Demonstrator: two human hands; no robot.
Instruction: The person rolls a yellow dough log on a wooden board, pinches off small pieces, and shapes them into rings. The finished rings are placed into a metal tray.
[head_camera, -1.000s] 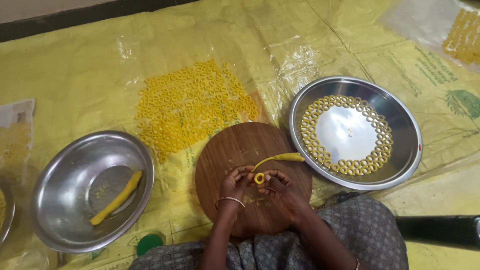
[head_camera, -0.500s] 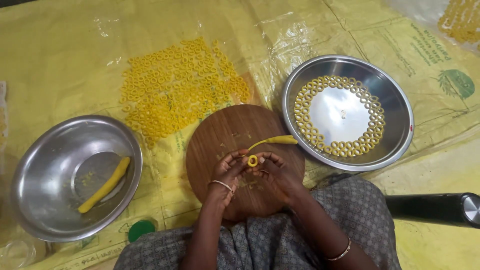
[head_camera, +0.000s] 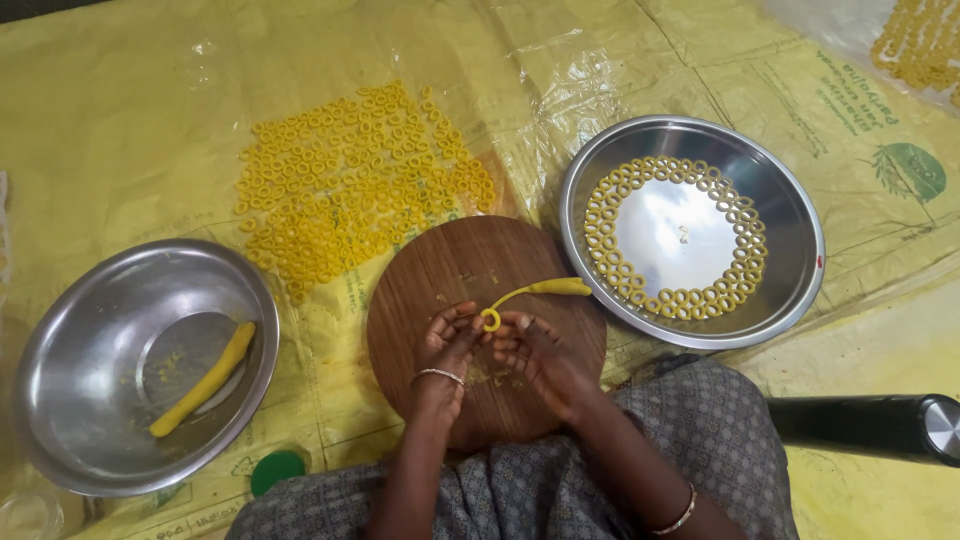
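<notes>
- Yellow plastic sheeting is covering the whole floor area, wrinkled and glossy, with seams running across it.
- Green printing and a round green emblem are being shown on the sheet at the right, too small and slanted to be made out.
- At the top right corner, a clear plastic layer over more yellow rings is being cut off by the frame edge.
- A round wooden board is lying in the middle, its near part being hidden by the hands and forearms.
- The left hand and the right hand are being held together over the board, fingertips pinching a small dough ring; both are closed on it.
- A thin yellow dough rope is trailing from that ring toward the right across the board.
- A steel plate is sitting just right of the board, with rings being arranged in bands around its inner edge.
- A loose spread of finished rings is lying on the sheet beyond the board.
- A steel bowl is resting at the left, holding a thick dough stick; its lower rim is being partly cut off.
- A small green lid is lying near the bowl, partly hidden by patterned grey cloth.
- A dark cylinder with a metal end is lying at the right, what it is being hard to tell.
</notes>
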